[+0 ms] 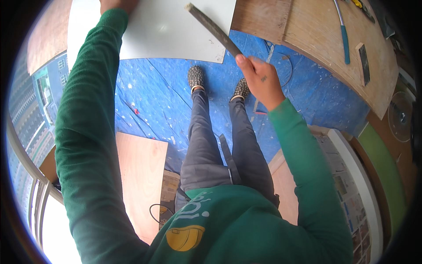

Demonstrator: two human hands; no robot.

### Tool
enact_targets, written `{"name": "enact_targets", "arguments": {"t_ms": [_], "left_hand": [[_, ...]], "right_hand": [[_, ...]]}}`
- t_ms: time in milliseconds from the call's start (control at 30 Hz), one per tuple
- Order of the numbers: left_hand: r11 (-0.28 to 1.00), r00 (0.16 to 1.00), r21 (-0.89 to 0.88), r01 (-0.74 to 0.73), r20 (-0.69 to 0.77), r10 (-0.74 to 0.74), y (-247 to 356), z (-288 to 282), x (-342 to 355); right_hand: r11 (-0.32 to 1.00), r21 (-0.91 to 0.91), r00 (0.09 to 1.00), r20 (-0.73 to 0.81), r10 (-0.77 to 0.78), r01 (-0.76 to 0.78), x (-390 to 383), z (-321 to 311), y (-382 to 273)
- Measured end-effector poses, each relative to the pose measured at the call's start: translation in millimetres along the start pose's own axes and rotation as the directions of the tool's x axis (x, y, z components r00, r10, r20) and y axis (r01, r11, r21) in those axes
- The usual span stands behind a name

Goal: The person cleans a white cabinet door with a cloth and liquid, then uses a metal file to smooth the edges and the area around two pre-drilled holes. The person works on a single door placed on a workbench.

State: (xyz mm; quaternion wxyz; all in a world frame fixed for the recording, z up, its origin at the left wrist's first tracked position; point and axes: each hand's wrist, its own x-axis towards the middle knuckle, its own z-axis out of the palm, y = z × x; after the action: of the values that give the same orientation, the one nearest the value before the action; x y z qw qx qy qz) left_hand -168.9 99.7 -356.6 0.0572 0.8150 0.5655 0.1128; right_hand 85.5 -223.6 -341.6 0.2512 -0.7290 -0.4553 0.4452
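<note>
Stick point(214, 31) held in right fingers point(246, 66), end over white panel point(171, 35).

Two hands point(262, 79), one dark stick point(214, 29), one white panel point(167, 37), two patterned shoes point(195, 77)

A blue sheet point(316, 105) covers the floor, with white specks all over it. I see a window point(38, 207) on the left, with buildings point(46, 92) outside and bright white light low down. A big brown wood table point(314, 31) stands on the right.
</note>
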Motion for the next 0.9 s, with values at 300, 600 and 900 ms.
{"name": "enact_targets", "arguments": {"t_ms": [300, 600, 900], "left_hand": [[0.889, 0.949, 0.357, -0.288, -0.018, 0.314, -34.3, 25.8, 8.3], [0.969, 0.982, -0.167, 0.182, 0.082, -0.170, 47.4, -15.3, -2.9], [0.976, 0.959, 0.104, -0.191, 0.234, 0.162, 51.0, -10.9, -12.9]], "right_hand": [[1.000, -0.006, 1.000, -0.022, -0.008, 0.008, -46.8, 3.8, 24.9], [0.987, 0.153, 0.992, -0.103, 0.073, -0.056, 36.7, 1.2, -20.1], [0.865, 0.493, 0.988, -0.064, 0.143, -0.093, -61.0, -61.7, 0.0]]}}
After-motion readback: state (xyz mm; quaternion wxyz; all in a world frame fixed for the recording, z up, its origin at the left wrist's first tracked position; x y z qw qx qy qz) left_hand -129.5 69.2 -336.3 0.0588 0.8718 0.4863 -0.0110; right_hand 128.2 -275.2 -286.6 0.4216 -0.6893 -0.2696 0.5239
